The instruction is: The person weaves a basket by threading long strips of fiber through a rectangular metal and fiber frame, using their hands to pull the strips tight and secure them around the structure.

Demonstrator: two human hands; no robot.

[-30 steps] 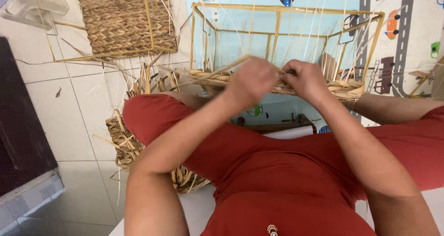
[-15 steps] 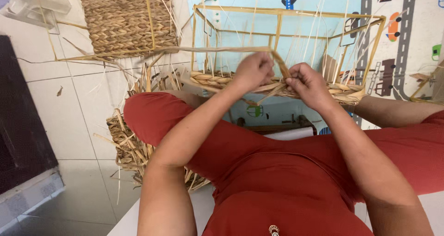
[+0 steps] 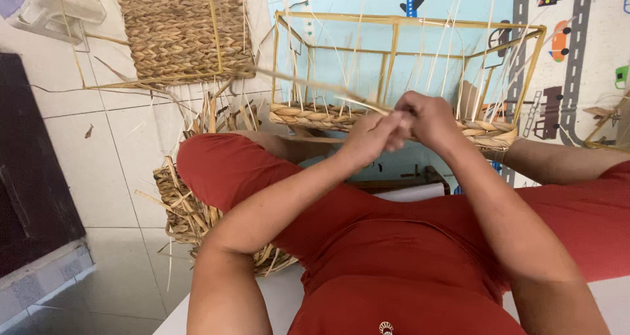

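Both hands now meet over the frame [image 3: 407,79]: left hand [image 3: 371,138] pinches the strand [image 3: 295,80], which swings out left vs. a sec ago, right hand [image 3: 430,115] closed on it too — prob. pulling a weave tight at the braided rim [image 3: 315,116].

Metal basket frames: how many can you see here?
2 for sure. One frame, with only its bottom rows woven, stands by the hands. A second frame, almost fully woven, lies at upper left. An object at the right edge may be another.
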